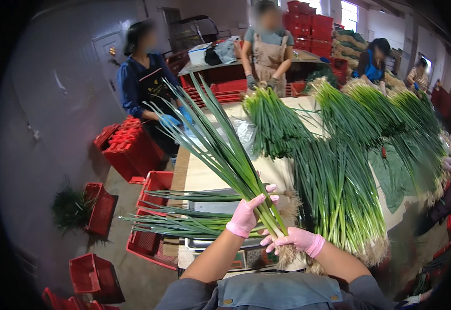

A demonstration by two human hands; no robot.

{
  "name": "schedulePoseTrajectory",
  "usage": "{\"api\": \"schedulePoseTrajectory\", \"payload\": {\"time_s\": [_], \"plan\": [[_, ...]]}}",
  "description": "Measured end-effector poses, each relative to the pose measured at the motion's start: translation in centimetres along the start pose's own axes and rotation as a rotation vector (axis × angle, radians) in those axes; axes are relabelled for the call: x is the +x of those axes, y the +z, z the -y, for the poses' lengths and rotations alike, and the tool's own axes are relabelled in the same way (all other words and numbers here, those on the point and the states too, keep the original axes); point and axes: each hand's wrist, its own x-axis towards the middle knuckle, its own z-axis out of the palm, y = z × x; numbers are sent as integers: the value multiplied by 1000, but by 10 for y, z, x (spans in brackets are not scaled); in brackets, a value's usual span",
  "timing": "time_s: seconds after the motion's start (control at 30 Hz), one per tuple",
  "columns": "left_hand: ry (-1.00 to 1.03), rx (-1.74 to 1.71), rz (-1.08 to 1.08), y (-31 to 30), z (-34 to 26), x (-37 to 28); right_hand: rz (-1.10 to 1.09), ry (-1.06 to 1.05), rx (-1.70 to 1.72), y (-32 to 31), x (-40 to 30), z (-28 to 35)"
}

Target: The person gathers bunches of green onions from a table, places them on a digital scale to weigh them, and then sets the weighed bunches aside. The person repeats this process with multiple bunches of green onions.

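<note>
Both my hands wear pink gloves and hold one bundle of green onions (231, 155), its leaves slanting up to the left and its roots toward me. My left hand (247, 213) grips the stalks partway up. Lower down, my right hand (293, 240) closes around the white ends just above the roots. Beneath the bundle, more green onions (194, 224) lie across the metal pan of a digital scale (210, 243). The scale's keypad is partly hidden by my forearm and the roots. Close on the right lies a large pile of green onions (342, 193), roots toward me.
Across the table (206, 170), a person (270, 58) in gloves handles another green onion pile (276, 120). A person (148, 85) in blue gloves stands at the left corner beside stacked red crates (132, 151). A red crate (151, 244) sits against the table's left edge. Other people work along the right.
</note>
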Motion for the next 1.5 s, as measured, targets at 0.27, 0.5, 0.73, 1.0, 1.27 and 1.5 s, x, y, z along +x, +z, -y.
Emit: {"api": "schedulePoseTrajectory", "payload": {"time_s": [0.27,0.5,0.73,1.0,1.27,1.5], "plan": [[80,26,-270,-46,-51,21,-205,-265,330,-3,23,-23],[261,-10,-200,-45,-44,40,-627,-551,540,3,56,5],[225,-70,-67,-66,-43,56,-743,-404,301,-17,79,7],[283,-4,-252,-124,-104,126,-1103,-533,-192,-31,0,17],[324,61,-349,-251,-171,159,-1599,-145,-682,-47,-74,-72],[355,-43,-557,-296,-195,188,-1491,83,-862,-25,-54,-107]]}}
